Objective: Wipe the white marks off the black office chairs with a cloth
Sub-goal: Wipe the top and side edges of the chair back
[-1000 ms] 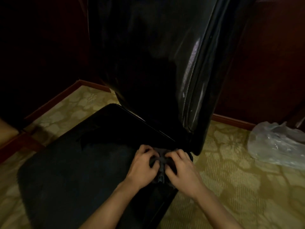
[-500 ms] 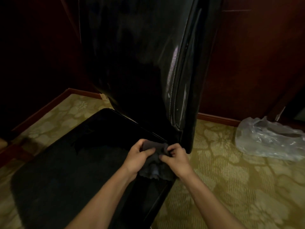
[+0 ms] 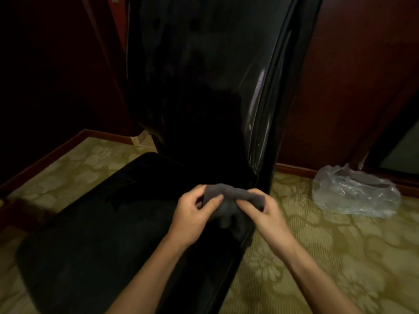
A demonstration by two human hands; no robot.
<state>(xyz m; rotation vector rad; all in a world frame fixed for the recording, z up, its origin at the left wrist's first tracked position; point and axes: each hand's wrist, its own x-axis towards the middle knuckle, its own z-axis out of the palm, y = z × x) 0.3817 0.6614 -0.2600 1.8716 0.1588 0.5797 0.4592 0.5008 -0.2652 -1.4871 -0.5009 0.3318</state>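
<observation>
A black office chair fills the middle of the view, its tall glossy backrest (image 3: pixel 204 75) upright and its dark seat (image 3: pixel 102 223) spreading to the lower left. White marks (image 3: pixel 257 96) streak the right side edge of the backrest. A dark grey cloth (image 3: pixel 226 198) is bunched above the seat's right rear corner. My left hand (image 3: pixel 192 214) pinches its left end and my right hand (image 3: pixel 263 209) pinches its right end, stretching it between them.
A crumpled clear plastic bag (image 3: pixel 353 193) lies on the patterned yellow carpet (image 3: pixel 317 257) at the right. Dark red wooden panelling (image 3: pixel 351 75) with a skirting board runs behind the chair. A scrap of paper (image 3: pixel 142 139) lies by the wall at the chair's left.
Both hands have lifted the cloth off the seat's rear corner and pulled it apart between them. The view has shifted, so the backrest stands more upright in it.
</observation>
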